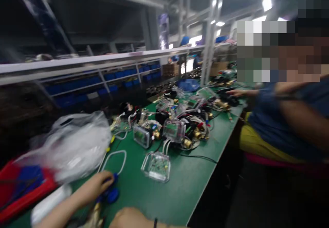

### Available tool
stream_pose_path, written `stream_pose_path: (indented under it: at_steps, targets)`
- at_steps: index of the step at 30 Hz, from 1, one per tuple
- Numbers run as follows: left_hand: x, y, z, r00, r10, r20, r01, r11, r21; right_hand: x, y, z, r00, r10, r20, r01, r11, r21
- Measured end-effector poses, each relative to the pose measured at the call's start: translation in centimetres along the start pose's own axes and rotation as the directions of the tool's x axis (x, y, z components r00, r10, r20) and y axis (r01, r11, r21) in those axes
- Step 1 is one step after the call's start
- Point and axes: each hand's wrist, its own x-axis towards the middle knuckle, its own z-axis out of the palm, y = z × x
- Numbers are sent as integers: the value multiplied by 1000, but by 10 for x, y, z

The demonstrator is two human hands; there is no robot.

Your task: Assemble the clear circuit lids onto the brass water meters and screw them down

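My left hand (pixel 99 183) is at the lower left of the bench, its fingers curled over a blue plastic part (pixel 104 193). A round blue cap (pixel 113 195) shows just right of it. Below it, a brass fitting (pixel 96 211) points toward me, partly hidden by my forearm. My right hand (pixel 131 217) is at the bottom edge, its back to the camera and its fingers hidden. A clear plastic case with a circuit board (pixel 158 166) lies on the green bench (pixel 190 173) ahead of my hands, two white wires running from it.
A heap of cased circuit boards (pixel 174 130), wires and brass fittings covers the middle bench. On the left are a plastic bag (pixel 79 145), a red bin (pixel 28 197) and a white roll (pixel 51 202). A shelf rail (pixel 102 60) runs above. A co-worker (pixel 277 118) sits at right.
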Motion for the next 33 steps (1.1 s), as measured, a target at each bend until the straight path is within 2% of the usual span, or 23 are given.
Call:
stream_pose_path:
  at_steps: [2,4,7,9,11,14,15,18,21,25,27,29,30,31,33]
  targets:
    - [-36,-32,-12,976,-112,185,120,992,-32,0,-2,21,996,35,88,-42,996,75]
    - [-58,-53,-20,928,-185,322,223,971,-85,-1,-1,32,991,70,114,-85,988,131]
    - [-69,-64,-29,896,-276,346,351,920,-173,-3,4,33,992,106,72,-120,963,243]
    - [-76,-55,-37,898,-299,322,386,888,-250,-4,5,29,989,150,12,-145,930,337]
    - [-92,-38,-48,913,-282,294,373,868,-327,-6,3,23,978,208,-28,-173,874,454]
    - [-136,-6,-59,952,-202,230,282,869,-406,-14,-9,15,971,241,10,-190,741,644]
    - [-154,3,-60,975,-137,177,201,884,-422,-18,-15,12,973,227,47,-193,680,708]
    - [-200,22,-52,994,14,110,32,913,-406,-34,-32,7,965,123,229,-260,412,873]
    - [-228,28,-39,993,34,109,14,911,-413,-44,-44,7,920,1,392,-387,166,907]
    - [-245,27,-28,997,37,62,-6,901,-434,-44,-48,10,849,-94,520,-523,2,853]
    - [-254,26,-24,1000,21,-19,-26,920,-391,-43,-48,10,834,-102,542,-544,8,839]
    - [-264,24,-18,977,-11,-214,-55,952,-300,-42,-48,9,846,-62,530,-524,93,847]
    - [-270,22,-14,936,-30,-351,-55,972,-230,-41,-48,8,865,-26,501,-490,176,854]
    - [-275,20,-9,869,-48,-492,-30,988,-149,-39,-49,7,897,22,442,-428,297,854]
    - [-282,15,0,709,-80,-701,118,993,6,-32,-51,5,972,72,223,-220,611,760]
